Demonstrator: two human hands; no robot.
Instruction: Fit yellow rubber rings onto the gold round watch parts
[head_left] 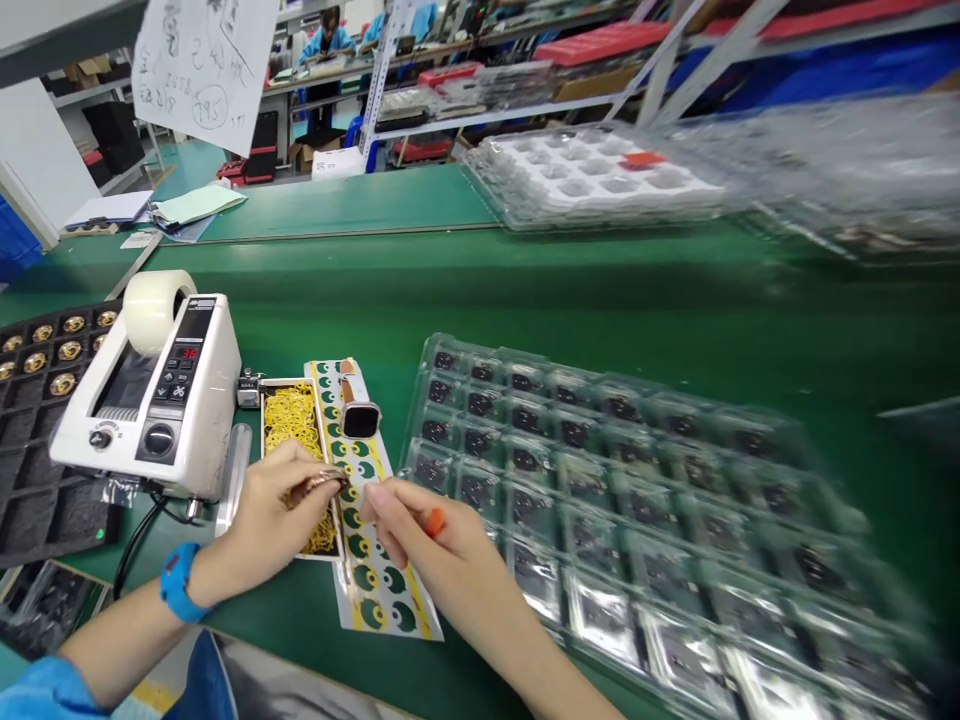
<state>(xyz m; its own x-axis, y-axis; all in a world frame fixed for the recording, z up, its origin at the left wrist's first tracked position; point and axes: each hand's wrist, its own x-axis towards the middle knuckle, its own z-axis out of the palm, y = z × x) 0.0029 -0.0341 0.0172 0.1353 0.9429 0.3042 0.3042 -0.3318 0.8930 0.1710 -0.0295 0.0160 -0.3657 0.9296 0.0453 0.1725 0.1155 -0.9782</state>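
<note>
My left hand is closed, pinching a small shiny brownish metal part whose exact kind I cannot make out. Close by on its right, my right hand is curled with its fingertips together. An orange end of a slim object pokes out of that grip, and the rest of it is hidden. Beneath the hands lie a tray of yellow rubber bands and a sticker sheet with green and yellow round labels. A smartwatch with a brown strap rests on the sheet's upper part.
A white tape dispenser with a tape roll stands at left, beside a black foam tray of gold rings. Clear plastic trays with small dark parts fill the right. Stacked blister trays sit behind; a person works farther back.
</note>
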